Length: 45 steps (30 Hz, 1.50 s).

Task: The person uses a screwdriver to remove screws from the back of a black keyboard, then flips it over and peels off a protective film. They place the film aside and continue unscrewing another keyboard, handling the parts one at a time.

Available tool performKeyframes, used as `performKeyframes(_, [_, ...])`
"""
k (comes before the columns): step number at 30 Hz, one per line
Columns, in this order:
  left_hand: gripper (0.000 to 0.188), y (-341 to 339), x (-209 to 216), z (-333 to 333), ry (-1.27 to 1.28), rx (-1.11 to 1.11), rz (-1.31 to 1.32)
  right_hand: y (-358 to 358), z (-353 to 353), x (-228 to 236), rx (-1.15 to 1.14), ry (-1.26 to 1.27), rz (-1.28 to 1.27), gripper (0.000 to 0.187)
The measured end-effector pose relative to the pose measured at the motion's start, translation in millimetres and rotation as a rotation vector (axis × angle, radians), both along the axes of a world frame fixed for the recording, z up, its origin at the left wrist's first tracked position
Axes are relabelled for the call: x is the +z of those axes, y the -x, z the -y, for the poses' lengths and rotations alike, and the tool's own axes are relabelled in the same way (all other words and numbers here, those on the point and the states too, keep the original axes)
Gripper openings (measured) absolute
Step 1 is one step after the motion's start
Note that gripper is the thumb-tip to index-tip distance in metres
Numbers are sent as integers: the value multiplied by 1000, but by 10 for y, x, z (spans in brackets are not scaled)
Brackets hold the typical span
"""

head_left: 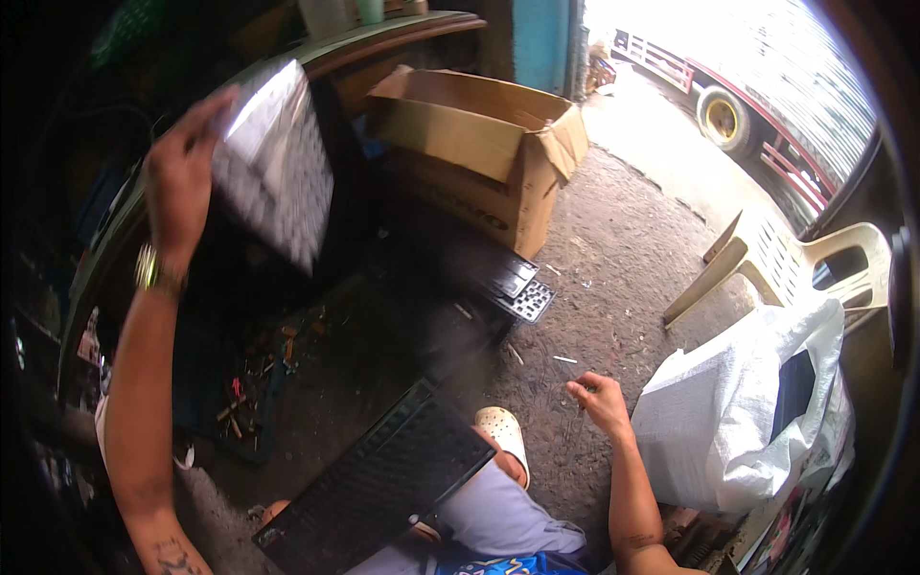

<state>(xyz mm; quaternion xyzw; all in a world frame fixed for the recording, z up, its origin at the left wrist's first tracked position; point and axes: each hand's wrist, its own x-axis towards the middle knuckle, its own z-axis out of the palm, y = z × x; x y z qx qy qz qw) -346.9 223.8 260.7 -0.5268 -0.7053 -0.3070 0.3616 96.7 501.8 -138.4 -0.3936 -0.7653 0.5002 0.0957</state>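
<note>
2 hands stand well apart. The left hand (182,163) is raised, its thumb and fingers pinching the upper left edge of a panel (278,163), pale, shiny and blurred. That panel hangs tilted in the air, left of the cardboard box (446,139) and below the worktop (402,41). The right hand (599,401) is over the floor (604,287), fingers half curled; I cannot tell whether it pinches anything. A white stick (565,360) shows just beyond its fingertips.

1 black keyboard (379,479) lies slantwise across the lap (508,503), with neither hand on it. A key tray (530,301) is on the floor by the box, and a white sack (700,422) stands to the right.

The step in hand looks like moving the panel aside, judging by the blur and the raised arm. As I judge it, the next move calls for a firm left pinch, a clear place for the panel, and a steady lap so the keyboard does not slide.
</note>
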Motion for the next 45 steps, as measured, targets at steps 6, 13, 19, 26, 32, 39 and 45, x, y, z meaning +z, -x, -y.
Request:
performKeyframes(6, [44, 857, -135, -2694, -71, -43, -357, -199, 36, -17, -32, -35, -4, 31])
performKeyframes(13, [63, 333, -1841, -3796, 576, -58, -54, -306, 192, 26, -87, 16, 68, 33])
performKeyframes(19, [34, -467, -2051, -2231, 740, -388, -11, -139, 103, 234, -17, -134, 26, 31])
performKeyframes(26, [31, -1468, -1633, 501, 681, -191, 688, 497, 396, 1253, 243, -411, -212, 21])
performKeyframes(32, [29, -2351, -1407, 2292, 395, 220, 641, 1014, 1096, 2238, 455, -731, -451, 14])
performKeyframes(39, [57, -2817, -1979, 2966, 603, 487, 834, 2669, 1044, 2688, 830, -706, -16, 23])
performKeyframes(45, [53, -2748, -2224, 3006, 606, 467, 792, 4469, 699, 2808, 543, -902, -83, 24])
